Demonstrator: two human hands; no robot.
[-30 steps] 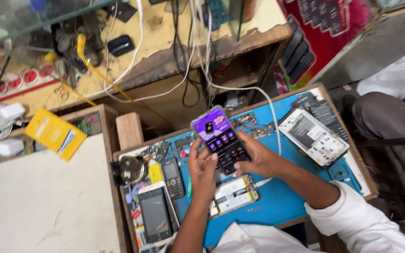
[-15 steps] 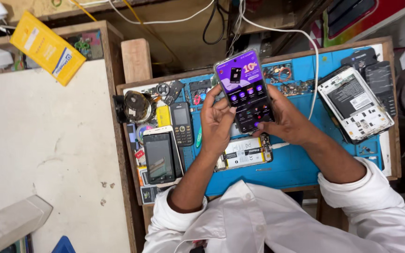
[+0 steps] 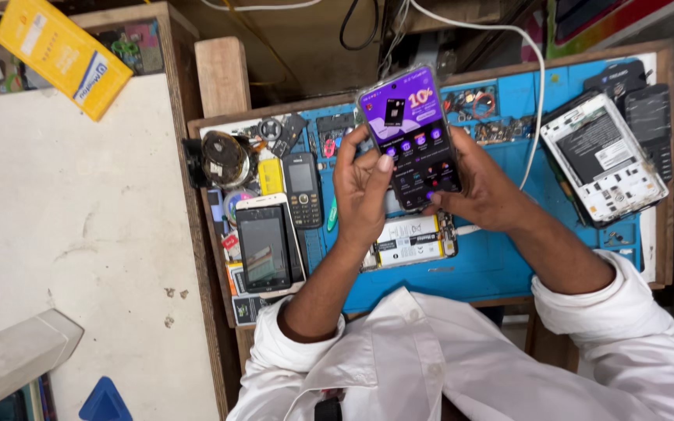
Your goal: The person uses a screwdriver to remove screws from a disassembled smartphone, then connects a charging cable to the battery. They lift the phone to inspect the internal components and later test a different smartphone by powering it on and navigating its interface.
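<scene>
Smartphone [image 3: 411,136] gripped by both hands — left thumb on screen.

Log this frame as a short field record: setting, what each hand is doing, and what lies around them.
setting: blue work mat on a wooden bench, seen from above
left hand: grips the left edge of a lit smartphone, thumb on its screen
right hand: supports the smartphone from the right and underneath
under the hands: opened phone with battery showing
left of hands: white smartphone, screen dark; black keypad phone
right: opened phone without back cover
cable: white cable crossing the mat
far left: yellow box
</scene>
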